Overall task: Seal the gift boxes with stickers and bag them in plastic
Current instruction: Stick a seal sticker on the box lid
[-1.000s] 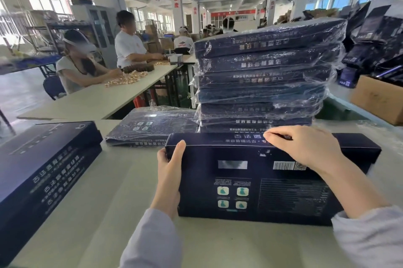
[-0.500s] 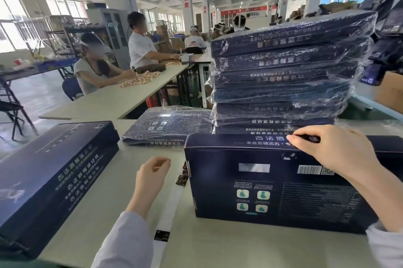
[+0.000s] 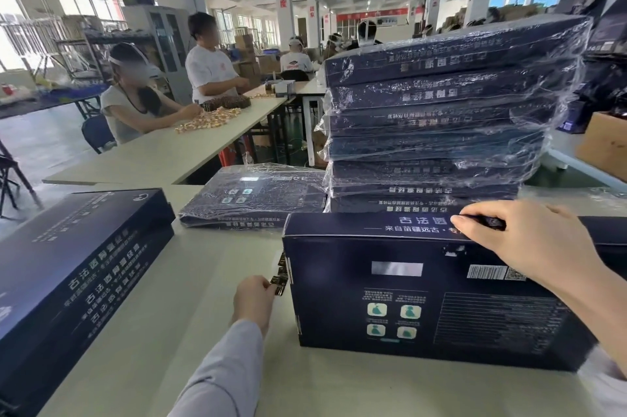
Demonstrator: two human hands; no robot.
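The gift box stood on its long edge in the middle of the tabletop, printed back panel facing me, so that the closing flap along the top was within easy reach. My right hand was curled over that top edge, with thumb and forefinger meeting at a small dark patch on the seam. It was probably a sticker being pressed down, though it was too dark against the box to be sure. That grip also kept the box from tipping. My left hand was down beside the box's left end, with its fingers closed in a pinch on a sticker at the near end of the strip of stickers. The strip lay right against the box, presumably to keep the next seal close by. Just behind the box rose the stack of bagged boxes, finished work piled out of the way, and one more bagged box lay flat to its left. The unbagged boxes waited at my far left, near enough to pull across when their turn came.
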